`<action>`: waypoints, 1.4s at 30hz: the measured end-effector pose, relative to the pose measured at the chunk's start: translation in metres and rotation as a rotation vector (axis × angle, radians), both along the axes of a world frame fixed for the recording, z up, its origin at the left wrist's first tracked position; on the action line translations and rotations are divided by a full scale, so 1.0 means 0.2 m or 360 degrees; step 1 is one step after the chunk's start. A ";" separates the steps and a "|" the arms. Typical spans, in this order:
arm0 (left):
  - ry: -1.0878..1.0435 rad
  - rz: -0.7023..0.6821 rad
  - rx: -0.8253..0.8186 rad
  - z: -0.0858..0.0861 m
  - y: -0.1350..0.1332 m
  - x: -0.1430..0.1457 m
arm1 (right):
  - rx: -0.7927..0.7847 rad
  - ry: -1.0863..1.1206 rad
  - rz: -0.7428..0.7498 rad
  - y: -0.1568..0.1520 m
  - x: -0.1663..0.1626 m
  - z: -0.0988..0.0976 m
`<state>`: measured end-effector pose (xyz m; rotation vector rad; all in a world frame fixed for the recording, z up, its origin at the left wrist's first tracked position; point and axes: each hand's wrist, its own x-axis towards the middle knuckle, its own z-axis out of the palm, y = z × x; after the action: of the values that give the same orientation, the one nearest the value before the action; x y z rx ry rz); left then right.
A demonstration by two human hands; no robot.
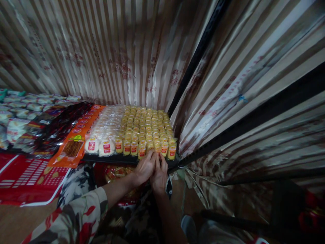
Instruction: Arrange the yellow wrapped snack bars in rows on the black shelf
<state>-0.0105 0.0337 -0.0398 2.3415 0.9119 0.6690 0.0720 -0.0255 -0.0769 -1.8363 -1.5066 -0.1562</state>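
Note:
Rows of small yellow snack packets (146,125) with red labels cover the right end of a black shelf (95,158). At the front row my left hand (146,166) and my right hand (159,173) meet side by side. Their fingers are closed on one yellow snack packet (157,147), partly hidden behind the fingertips. Left of the yellow ones lie white round snack packets (106,148) with red labels, in clear wrappers.
An orange snack bag (72,147) and dark packets (57,130) lie farther left. Below stand a red basket (30,179) and more packaged goods (119,173). A striped sheet (114,51) hangs behind; black metal posts (195,61) rise at the right.

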 end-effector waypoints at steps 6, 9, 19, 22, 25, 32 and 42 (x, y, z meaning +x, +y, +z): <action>0.0013 -0.0038 0.0079 -0.07 -0.02 -0.02 | 0.0049 -0.0009 0.0009 0.00 0.00 -0.02; 0.0047 -0.0033 0.0097 -0.09 -0.01 -0.02 | 0.0023 -0.0017 0.0011 0.00 0.01 -0.03; 0.0248 0.0251 0.0452 -0.07 -0.11 -0.13 | -0.0024 -0.0028 -0.0011 0.01 0.01 -0.05; 0.0270 0.0411 0.0573 -0.14 -0.11 -0.20 | -0.0017 0.0008 -0.0006 0.02 0.02 -0.06; 0.0304 0.0446 0.0653 -0.20 -0.09 -0.24 | 0.0003 0.0004 -0.0015 0.04 0.02 -0.08; 0.0294 0.0301 0.0660 -0.19 -0.05 -0.24 | -0.0036 -0.0021 -0.0010 0.04 0.03 -0.07; 0.0281 0.0325 0.0698 -0.21 -0.05 -0.25 | -0.0010 0.0068 0.0022 0.04 0.04 -0.06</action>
<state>-0.0611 0.0233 -0.0817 2.7514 1.1946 0.8220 0.0790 -0.0168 -0.0880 -1.8225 -1.4914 -0.1053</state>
